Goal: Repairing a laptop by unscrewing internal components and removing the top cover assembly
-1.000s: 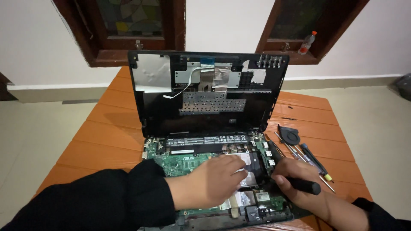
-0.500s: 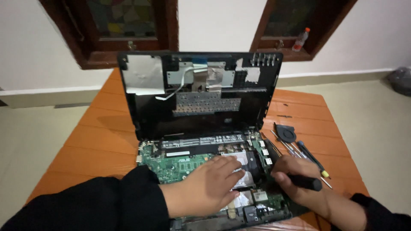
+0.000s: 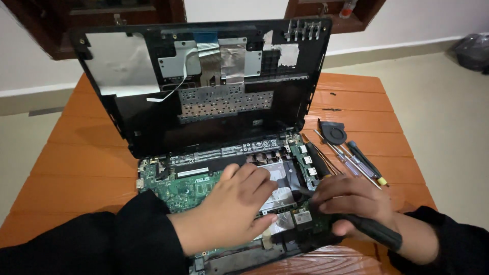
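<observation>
Head view, looking down on a stripped laptop base [image 3: 229,254] at the near edge of an orange wooden table [image 3: 81,158].

Already done, judging by the layout: top cover [image 3: 204,117] lifted off the base and standing upright along its far edge, underside facing the camera, with foil patches and a loose white ribbon cable [image 3: 168,91] hanging free. Green mainboard [image 3: 196,186] fully bared in the left half of the base. Small black fan [image 3: 333,135] out of the machine, lying on the table just right of the base. Two tiny dark specks, probably screws [image 3: 333,94], farther off, right of the raised cover.

Not yet out: silver drive [image 3: 279,175], still seated in the right half of the base, mainboard likewise in place.

Left hand [image 3: 234,203] spread flat, fingers loosely apart, palm down on the drive and the board beside it; holds nothing, seems only to press or steady. Right hand [image 3: 351,201] at the right front corner of the base, closed around a black-handled screwdriver [image 3: 374,231], fingers bunched over the shaft, tip hidden under them, apparently down near the drive's right edge. Cannot tell whether the tip sits in a screw.

Spare screwdrivers [image 3: 356,163] side by side on the table right of the base, near the fan, untouched. Dark bag [image 3: 471,51] on the floor well beyond the base, far right.
</observation>
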